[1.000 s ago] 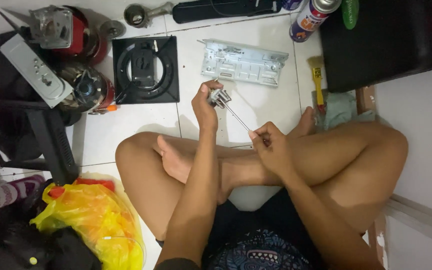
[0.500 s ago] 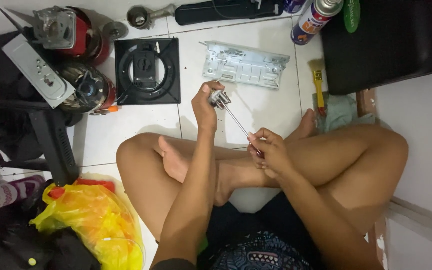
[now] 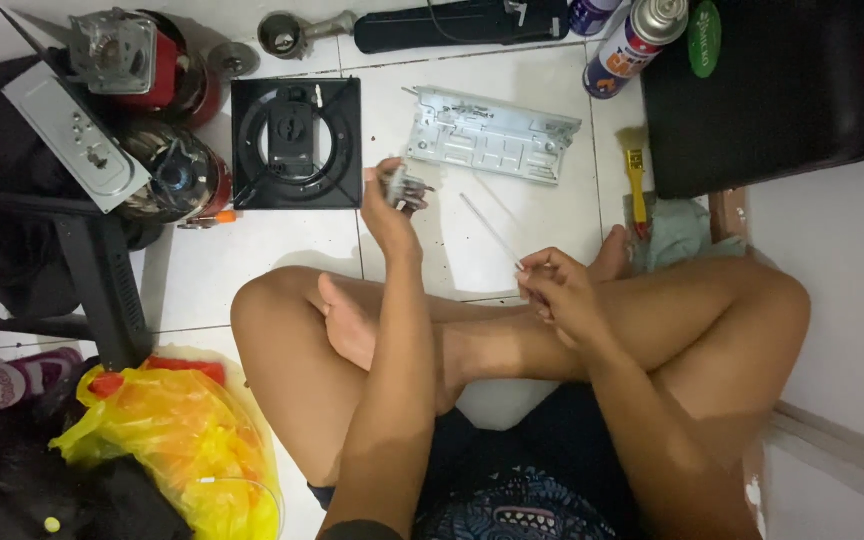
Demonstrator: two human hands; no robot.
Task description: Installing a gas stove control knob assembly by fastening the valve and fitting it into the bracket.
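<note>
Two hands grip parts: left hand [image 3: 384, 200] a small metal fitting [image 3: 402, 186], right hand [image 3: 557, 285] a thin rod [image 3: 492, 232].

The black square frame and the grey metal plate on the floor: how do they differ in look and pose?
The black square frame is dark, square, with a round ring inside; the grey metal plate is pale, long and narrow. The frame sits square to the tiles; the plate lies slightly slanted. The frame lies left of the raised left hand, the plate to its right. Both lie flat on the white tiles, untouched.
</note>
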